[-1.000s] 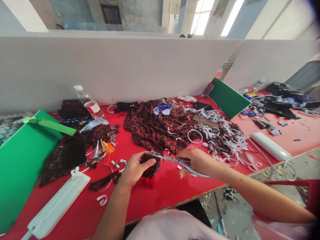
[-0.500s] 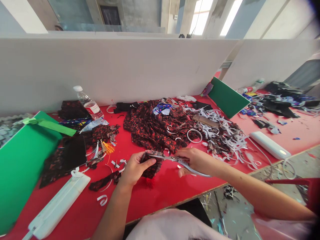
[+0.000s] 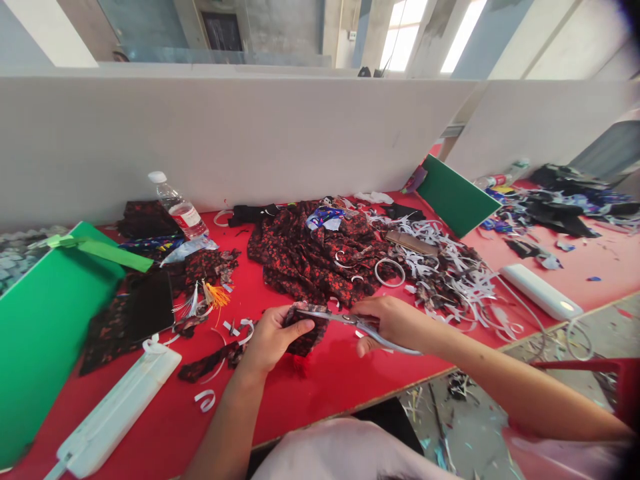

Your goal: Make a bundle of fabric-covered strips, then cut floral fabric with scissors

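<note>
The scissors (image 3: 345, 320) show bare grey metal blades with a dull shine. The scrap (image 3: 306, 331) pinched in the left hand (image 3: 270, 340) is thin, limp printed cloth, matt, like the larger floral fabric heap (image 3: 310, 257) behind it. The tabletop (image 3: 320, 380) is a smooth red surface with a faint sheen. The water bottle (image 3: 177, 207) is clear, glossy plastic with a paper-like label. The white case (image 3: 113, 413) looks like smooth, hard plastic. The green board (image 3: 45, 320) is flat and matt. The white strips (image 3: 460, 280) look papery and curl stiffly.
</note>
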Tool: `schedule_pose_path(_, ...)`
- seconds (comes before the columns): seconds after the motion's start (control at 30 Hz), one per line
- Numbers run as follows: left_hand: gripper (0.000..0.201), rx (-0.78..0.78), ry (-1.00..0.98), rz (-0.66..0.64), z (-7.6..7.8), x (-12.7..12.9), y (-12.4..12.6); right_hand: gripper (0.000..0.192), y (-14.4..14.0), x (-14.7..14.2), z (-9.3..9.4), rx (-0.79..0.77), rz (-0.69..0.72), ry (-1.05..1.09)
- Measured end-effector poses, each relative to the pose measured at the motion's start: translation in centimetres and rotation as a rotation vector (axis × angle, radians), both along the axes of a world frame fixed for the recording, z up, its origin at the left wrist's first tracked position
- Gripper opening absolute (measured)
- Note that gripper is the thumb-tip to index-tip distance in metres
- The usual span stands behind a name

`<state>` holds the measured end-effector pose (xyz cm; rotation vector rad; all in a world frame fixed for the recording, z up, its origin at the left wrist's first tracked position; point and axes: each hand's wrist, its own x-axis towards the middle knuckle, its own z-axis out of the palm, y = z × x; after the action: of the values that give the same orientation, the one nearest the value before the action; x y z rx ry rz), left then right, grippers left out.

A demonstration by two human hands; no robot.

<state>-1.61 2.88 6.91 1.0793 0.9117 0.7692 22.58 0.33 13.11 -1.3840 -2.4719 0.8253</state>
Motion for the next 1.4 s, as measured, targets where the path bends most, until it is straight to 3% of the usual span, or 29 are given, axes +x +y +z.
schedule_pose_path(0.4,0.036,0.004,0.063,-0.041,1.1,0.1,-0.1,0.044,0.2,-0.2,0.0,0.009,0.007,-0.001)
schedule_pose_path(0.8,0.032,0.054,0.060,-0.017,0.3,0.4,-0.3,0.043,0.2,-0.3,-0.1,0.017,0.025,0.016)
schedule_pose_path(1.4,0.029,0.137,0.117,-0.087,0.0,0.5,-0.4,0.045,0.3,-0.7,0.1,-0.010,0.038,0.005)
